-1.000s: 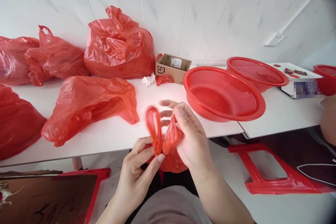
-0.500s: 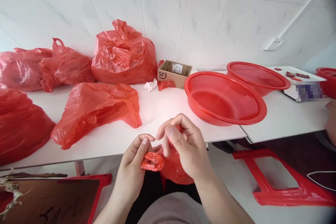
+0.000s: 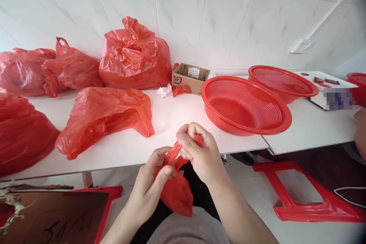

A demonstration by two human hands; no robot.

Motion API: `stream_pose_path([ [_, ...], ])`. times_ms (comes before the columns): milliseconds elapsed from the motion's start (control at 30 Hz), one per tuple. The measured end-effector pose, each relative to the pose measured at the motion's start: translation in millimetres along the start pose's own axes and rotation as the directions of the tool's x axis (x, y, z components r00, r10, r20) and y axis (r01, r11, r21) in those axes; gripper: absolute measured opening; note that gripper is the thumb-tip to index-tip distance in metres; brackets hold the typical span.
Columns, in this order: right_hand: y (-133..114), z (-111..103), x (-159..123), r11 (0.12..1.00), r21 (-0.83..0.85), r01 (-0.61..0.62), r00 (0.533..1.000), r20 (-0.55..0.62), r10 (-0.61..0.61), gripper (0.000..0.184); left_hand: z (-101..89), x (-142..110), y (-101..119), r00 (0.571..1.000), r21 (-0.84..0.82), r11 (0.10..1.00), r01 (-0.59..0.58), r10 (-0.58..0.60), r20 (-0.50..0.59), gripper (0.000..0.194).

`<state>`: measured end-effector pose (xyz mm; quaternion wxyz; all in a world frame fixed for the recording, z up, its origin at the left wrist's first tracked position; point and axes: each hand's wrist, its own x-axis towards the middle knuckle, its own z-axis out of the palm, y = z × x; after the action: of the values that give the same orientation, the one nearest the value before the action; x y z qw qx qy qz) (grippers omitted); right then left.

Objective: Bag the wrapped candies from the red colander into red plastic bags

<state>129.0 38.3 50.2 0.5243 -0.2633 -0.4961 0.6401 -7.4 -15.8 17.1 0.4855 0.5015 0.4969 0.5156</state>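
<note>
A small red plastic bag (image 3: 176,194) hangs above my lap, just in front of the white table's (image 3: 171,118) near edge. My left hand (image 3: 151,183) is closed around the bag's neck from the left. My right hand (image 3: 200,152) pinches the bag's twisted handles and holds them taut, up and to the right. The bag's body bulges below both hands; what is inside is hidden.
Several filled red bags (image 3: 105,114) lie on the table's left part. A small cardboard box (image 3: 190,78) stands by the tiled wall. Two red perforated basins (image 3: 246,103) sit on the right. Another person's hand (image 3: 360,129) shows at the right edge. A red stool (image 3: 303,202) stands below.
The two raised handle loops have been brought down and twisted together. My right hand now pulls them taut, and the bag's body hangs lower under my left hand.
</note>
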Motion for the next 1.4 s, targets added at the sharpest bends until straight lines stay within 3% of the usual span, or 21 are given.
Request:
stream_pose_path([
  [67, 0, 1, 1, 0.999, 0.03, 0.02, 0.998, -0.056, -0.018, 0.047, -3.5, 3, -4, 0.999, 0.115, 0.993, 0.008, -0.013, 0.046, 0.032],
  [133, -2, 6, -2, 0.996, -0.081, 0.049, 0.998, -0.04, -0.052, 0.043, -5.9, 7, -4, 0.997, 0.162, 0.985, 0.057, -0.064, 0.037, 0.033],
  [200, -6, 12, -4, 0.954, -0.262, 0.149, 0.989, 0.037, -0.144, 0.039, -6.0, 10, -1, 0.996, 0.189, 0.979, 0.072, -0.078, 0.029, 0.032],
  [300, -10, 17, 0, 0.854, -0.431, 0.29, 0.956, 0.179, -0.234, 0.036, -2.7, 5, 8, 0.985, 0.257, 0.966, 0.037, -0.078, 0.152, 0.023],
  [467, -6, 8, 19, 0.796, -0.542, 0.269, 0.961, 0.2, -0.19, 0.033, -1.4, 0, 12, 0.956, 0.256, 0.966, 0.028, -0.1, 0.276, 0.024],
  [533, -3, 2, 17, 0.784, -0.582, 0.216, 0.974, 0.187, -0.129, 0.023, -4.4, 2, 7, 0.961, 0.203, 0.977, 0.061, -0.113, 0.252, 0.032],
  [633, 0, -6, 6, 0.736, -0.669, 0.102, 0.979, 0.198, 0.045, 0.052, -10.4, 6, 0, 0.994, 0.155, 0.986, 0.065, -0.078, 0.082, 0.044],
  [700, 0, -10, -3, 0.692, -0.718, 0.069, 0.969, 0.214, 0.126, 0.056, -12.5, 8, -1, 0.998, 0.139, 0.988, 0.065, -0.067, 0.007, 0.048],
  [933, 0, -14, -6, 0.762, -0.648, 0.025, 0.996, 0.08, 0.034, 0.035, -1.5, 8, 11, 0.984, 0.0, 0.998, 0.068, -0.067, 0.167, 0.051],
  [1100, 2, -19, -6, 0.791, -0.61, 0.045, 0.999, 0.019, -0.042, 0.016, -1.0, 8, 6, 0.994, 0.036, 0.997, 0.073, -0.076, 0.082, 0.046],
  [1267, -20, -12, -20, 0.855, -0.493, 0.16, 0.979, -0.033, -0.202, 0.014, -6.9, 10, 9, 0.993, -0.07, 0.996, 0.055, -0.047, 0.11, 0.035],
  [1400, -33, -6, -30, 0.841, -0.5, 0.209, 0.968, -0.014, -0.249, 0.017, -17.4, 20, 26, 0.991, -0.187, 0.979, -0.075, 0.095, 0.096, 0.019],
])
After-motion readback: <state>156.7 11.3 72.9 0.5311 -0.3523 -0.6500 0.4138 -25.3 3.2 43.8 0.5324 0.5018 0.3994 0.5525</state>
